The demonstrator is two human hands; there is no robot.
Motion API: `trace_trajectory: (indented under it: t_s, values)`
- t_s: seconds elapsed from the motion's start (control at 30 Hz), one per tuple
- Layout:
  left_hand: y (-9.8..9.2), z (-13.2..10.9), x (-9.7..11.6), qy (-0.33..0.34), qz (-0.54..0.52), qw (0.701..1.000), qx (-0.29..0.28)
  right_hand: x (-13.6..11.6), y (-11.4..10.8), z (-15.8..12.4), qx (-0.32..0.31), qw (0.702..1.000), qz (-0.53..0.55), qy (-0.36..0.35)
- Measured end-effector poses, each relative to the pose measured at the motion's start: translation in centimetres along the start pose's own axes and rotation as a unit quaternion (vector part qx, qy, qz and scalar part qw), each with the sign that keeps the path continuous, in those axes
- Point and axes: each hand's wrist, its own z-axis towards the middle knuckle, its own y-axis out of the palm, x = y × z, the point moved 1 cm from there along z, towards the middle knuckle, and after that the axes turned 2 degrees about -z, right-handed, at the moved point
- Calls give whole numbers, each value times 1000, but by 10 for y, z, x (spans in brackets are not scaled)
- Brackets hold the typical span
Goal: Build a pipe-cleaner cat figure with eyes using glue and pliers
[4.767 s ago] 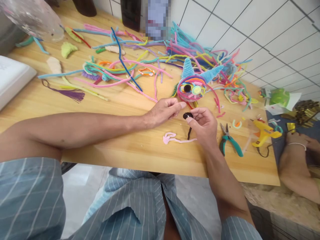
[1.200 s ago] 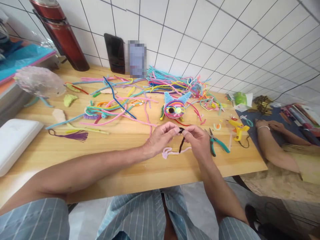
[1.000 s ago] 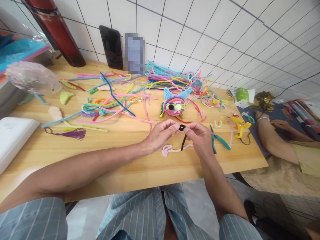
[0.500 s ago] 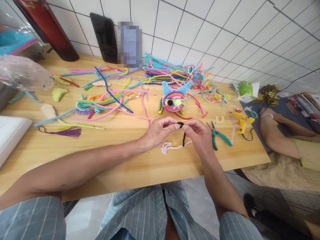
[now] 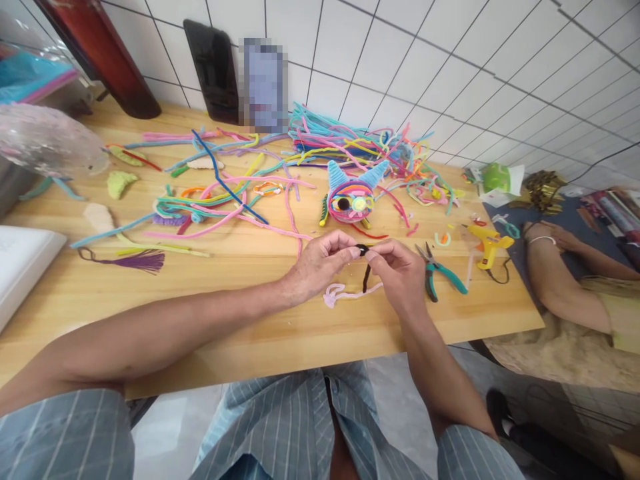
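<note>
A black pipe cleaner (image 5: 367, 279) is pinched between my two hands, its upper part coiled at the fingertips and a loose end hanging down. My left hand (image 5: 320, 267) grips the coil from one side; my right hand (image 5: 400, 273) grips it from the other. Below them a pale pink pipe cleaner (image 5: 345, 293) lies on the table, partly behind my right hand. Just beyond my fingers stands a round, multicoloured pipe-cleaner figure (image 5: 351, 201) with blue pointed ears. Right of my right hand lie pliers (image 5: 445, 272) with teal handles, jaws apart.
Loose pipe cleaners (image 5: 230, 200) spread over the left of the wooden table (image 5: 240, 347), with a thick bundle (image 5: 330, 137) by the wall. A yellow glue gun (image 5: 487, 245) lies right. A purple tassel (image 5: 130, 260) is at left. Another person's arm (image 5: 560, 267) rests at far right.
The view has shifted slightly. Both hands keep their pinch on the black pipe cleaner, whose hanging end has swung a little to the left.
</note>
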Motion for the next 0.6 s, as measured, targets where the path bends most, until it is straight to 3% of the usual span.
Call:
trace_trajectory:
  t_s: [0.27, 0.6]
  values:
    - [5, -5, -5, -36, -55, 998, 6, -7, 11, -2, 16, 999, 32, 18]
    - [-8, 10, 18, 40, 132, 986, -96, -9, -7, 3, -18, 998, -56, 13]
